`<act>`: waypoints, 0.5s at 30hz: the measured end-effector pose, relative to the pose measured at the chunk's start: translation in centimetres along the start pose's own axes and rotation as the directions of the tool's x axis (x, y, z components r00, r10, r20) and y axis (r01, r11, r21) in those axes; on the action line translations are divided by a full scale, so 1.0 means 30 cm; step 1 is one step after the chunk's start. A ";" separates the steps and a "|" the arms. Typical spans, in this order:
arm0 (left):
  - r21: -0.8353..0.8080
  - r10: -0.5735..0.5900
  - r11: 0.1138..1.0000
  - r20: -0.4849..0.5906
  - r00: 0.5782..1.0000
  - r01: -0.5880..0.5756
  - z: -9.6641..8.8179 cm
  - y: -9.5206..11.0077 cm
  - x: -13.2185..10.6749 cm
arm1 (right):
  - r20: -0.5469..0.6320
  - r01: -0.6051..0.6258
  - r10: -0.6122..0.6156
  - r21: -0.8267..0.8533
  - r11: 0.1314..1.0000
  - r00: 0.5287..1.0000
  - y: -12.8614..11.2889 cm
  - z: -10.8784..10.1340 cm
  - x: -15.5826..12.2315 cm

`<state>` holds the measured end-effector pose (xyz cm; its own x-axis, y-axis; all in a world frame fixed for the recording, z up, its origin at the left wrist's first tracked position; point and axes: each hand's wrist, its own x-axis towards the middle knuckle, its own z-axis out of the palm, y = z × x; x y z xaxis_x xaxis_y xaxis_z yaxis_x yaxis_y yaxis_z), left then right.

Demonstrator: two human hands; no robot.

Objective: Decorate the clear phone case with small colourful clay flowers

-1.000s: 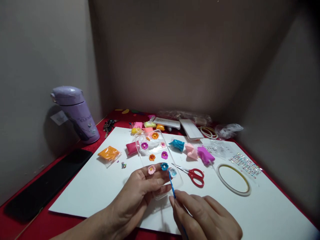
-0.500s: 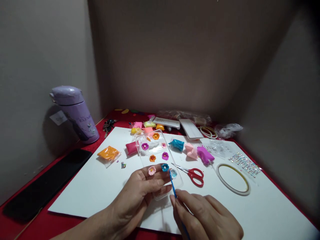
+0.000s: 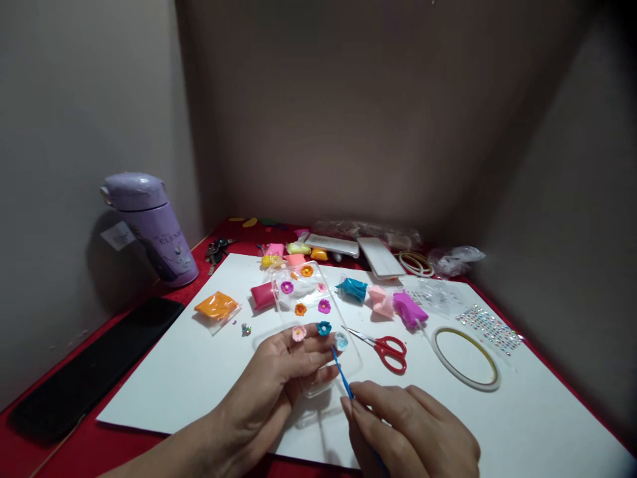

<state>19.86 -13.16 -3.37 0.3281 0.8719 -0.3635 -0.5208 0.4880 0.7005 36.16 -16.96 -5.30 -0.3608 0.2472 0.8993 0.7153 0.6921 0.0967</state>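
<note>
My left hand (image 3: pixel 279 378) is closed around the lower part of a clear phone case (image 3: pixel 348 358), thumb on top and fingers behind it. Small clay flowers in orange, magenta, pink and teal dot the case. A pale blue flower (image 3: pixel 341 341) sits by its right edge, beside the teal flower (image 3: pixel 324 328) and a pink flower (image 3: pixel 298 333). Pinched in my right hand (image 3: pixel 403 425) is a thin blue modelling tool (image 3: pixel 343 380). Its tip points up at the case, just below the pale blue flower; I cannot tell whether it touches.
Red-handled scissors (image 3: pixel 391 352) lie right of the case on a white board (image 3: pixel 164 392). Clay packets, such as the orange one (image 3: pixel 217 306), surround it. A tape roll (image 3: pixel 465 358) and rhinestone sheet (image 3: pixel 488 328) are at right. A purple bottle (image 3: pixel 154 232) and black phone (image 3: pixel 94 365) stand left.
The case has tilted and shifted slightly left in my left hand. The tool's tip has dropped away from the pale blue flower, down and to the left.
</note>
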 end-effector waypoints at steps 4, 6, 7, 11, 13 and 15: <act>0.021 -0.005 1.000 -0.023 1.000 0.006 0.009 0.010 -0.004 | 0.033 0.001 -0.001 0.009 1.000 0.999 0.003 -0.002 -0.011; 0.026 -0.007 1.000 -0.018 1.000 0.008 0.009 0.010 -0.003 | 0.018 -0.008 0.008 0.012 1.000 1.000 0.004 0.000 -0.020; 0.023 -0.006 1.000 -0.015 1.000 0.006 0.008 0.010 -0.002 | 0.006 -0.014 0.014 0.017 1.000 1.000 0.005 0.002 -0.024; 0.018 -0.009 1.000 -0.006 1.000 0.009 0.002 0.006 0.000 | -0.010 -0.029 0.029 0.035 0.999 1.000 0.005 0.008 -0.034; 0.020 -0.011 1.000 -0.011 1.000 0.011 0.001 0.004 0.000 | -0.003 -0.036 0.036 0.033 0.999 0.999 0.005 0.006 -0.033; 0.018 -0.010 1.000 -0.028 1.000 0.011 0.000 0.003 0.000 | 0.014 -0.029 0.028 0.037 0.999 1.000 0.007 0.002 -0.029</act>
<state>19.82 -13.11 -3.31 0.3110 0.8678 -0.3876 -0.5030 0.4963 0.7076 36.57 -16.98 -6.09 -0.3487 0.2760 0.8957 0.7026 0.7095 0.0549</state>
